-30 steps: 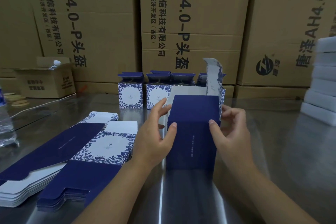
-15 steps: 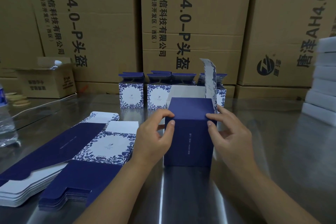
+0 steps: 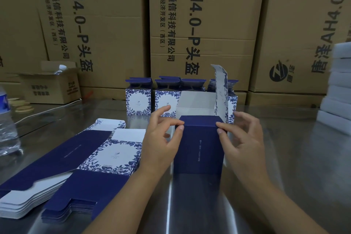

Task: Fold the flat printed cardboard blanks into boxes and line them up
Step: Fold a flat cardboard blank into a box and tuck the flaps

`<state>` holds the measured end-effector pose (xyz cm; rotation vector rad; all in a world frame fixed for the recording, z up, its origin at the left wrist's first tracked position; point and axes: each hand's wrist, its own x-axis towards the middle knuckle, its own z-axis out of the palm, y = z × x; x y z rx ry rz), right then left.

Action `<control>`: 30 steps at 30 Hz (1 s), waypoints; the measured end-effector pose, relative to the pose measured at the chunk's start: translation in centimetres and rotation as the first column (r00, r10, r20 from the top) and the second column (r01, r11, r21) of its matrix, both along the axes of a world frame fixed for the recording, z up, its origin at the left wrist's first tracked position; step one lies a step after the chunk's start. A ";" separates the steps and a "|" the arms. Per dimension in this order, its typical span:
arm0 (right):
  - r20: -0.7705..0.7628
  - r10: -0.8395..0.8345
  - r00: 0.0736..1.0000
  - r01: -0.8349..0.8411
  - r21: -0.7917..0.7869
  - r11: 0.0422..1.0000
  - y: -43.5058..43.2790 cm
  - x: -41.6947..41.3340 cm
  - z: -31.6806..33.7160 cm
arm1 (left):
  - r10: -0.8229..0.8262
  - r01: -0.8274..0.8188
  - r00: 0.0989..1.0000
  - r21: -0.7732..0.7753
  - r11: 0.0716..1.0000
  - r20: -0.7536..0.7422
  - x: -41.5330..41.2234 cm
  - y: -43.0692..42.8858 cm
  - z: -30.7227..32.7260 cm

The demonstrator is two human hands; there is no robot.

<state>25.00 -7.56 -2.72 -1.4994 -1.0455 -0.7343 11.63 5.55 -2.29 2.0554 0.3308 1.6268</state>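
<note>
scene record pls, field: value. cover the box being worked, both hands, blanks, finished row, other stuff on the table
box: upright on table, near top flap folded down, lid flap standing up, white inside showing
left hand: pinches box's top left corner
right hand: pinches box's top right corner
blanks: flat stacks, left of box
row: folded boxes behind the box, top flaps open
other: bottle at left edge, white stack at right, cartons behind

Right of the upright navy cardboard box [image 3: 198, 148], bare steel tabletop [image 3: 288, 157] runs open to the stacked white foam slabs [image 3: 340, 91]. Left of it lie stacked flat printed blanks [image 3: 62, 157]; directly behind stands a row of blue-floral folded boxes [image 3: 138, 100].
</note>
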 end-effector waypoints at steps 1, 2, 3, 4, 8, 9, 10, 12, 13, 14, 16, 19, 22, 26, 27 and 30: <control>-0.003 -0.010 1.000 0.010 0.000 1.000 0.0 -0.1 0.0 | 0.003 -0.003 1.000 -0.005 1.000 0.007 0.0 0.0 0.0; -0.005 -0.019 1.000 0.019 0.000 1.000 0.0 -0.1 0.0 | 0.004 -0.004 1.000 -0.012 1.000 0.013 0.1 0.0 0.0; -0.007 -0.025 1.000 0.025 0.002 1.000 0.0 -0.2 0.0 | 0.004 -0.004 1.000 -0.018 1.000 0.015 0.1 -0.1 0.0; -0.006 -0.029 1.000 0.029 0.004 1.000 0.0 -0.2 0.1 | 0.005 -0.005 1.000 -0.020 1.000 0.013 0.1 -0.1 0.0; -0.048 -0.034 0.998 0.033 -0.015 0.999 0.1 -0.3 0.1 | 0.009 -0.010 1.000 -0.038 0.999 -0.021 0.2 -0.1 0.2; -0.048 -0.041 0.998 0.040 -0.026 0.999 0.1 -0.3 0.1 | 0.013 -0.014 0.999 -0.038 0.999 -0.035 0.3 -0.1 0.2; -0.031 -0.051 0.998 0.050 -0.031 0.998 0.1 -0.4 0.0 | 0.018 -0.020 0.999 -0.030 0.999 -0.050 0.3 -0.1 0.2; 0.042 -0.076 0.996 0.076 -0.013 0.997 0.2 -0.5 0.0 | 0.030 -0.030 0.997 0.006 1.000 -0.073 0.4 0.0 0.1; 0.083 -0.093 0.992 0.093 0.004 0.996 0.2 -0.5 0.0 | 0.034 -0.032 0.996 0.027 0.999 -0.077 0.4 0.0 0.1; 0.124 -0.113 0.986 0.112 0.020 0.994 0.2 -0.4 0.0 | 0.036 -0.033 0.996 0.046 0.998 -0.077 0.4 0.0 0.1; 0.201 -0.152 0.968 0.146 0.042 0.988 0.2 -0.2 -0.1 | 0.041 -0.036 0.997 0.074 0.997 -0.072 0.3 -0.2 0.2; 0.279 -0.163 0.947 0.155 0.048 0.987 0.3 -0.3 -0.3 | 0.043 -0.036 0.996 0.088 0.995 -0.075 0.3 -0.5 0.4; 0.322 -0.128 0.938 0.126 0.028 0.992 0.4 -0.8 -0.2 | 0.053 -0.042 0.995 0.121 0.992 -0.084 0.3 -1.0 0.5; 0.303 -0.064 0.951 0.069 -0.008 0.998 0.4 -2.1 -0.1 | 0.032 -0.013 0.996 0.234 0.972 -0.077 0.6 -2.1 0.4; 0.296 -0.044 0.954 0.052 -0.018 0.999 0.5 -2.4 -0.1 | 0.027 -0.008 0.997 0.247 0.969 -0.073 0.7 -2.2 0.4; 0.279 -0.009 0.960 0.023 -0.046 0.999 0.5 -2.7 0.1 | 0.023 -0.006 0.998 0.247 0.969 -0.065 0.8 -2.4 0.2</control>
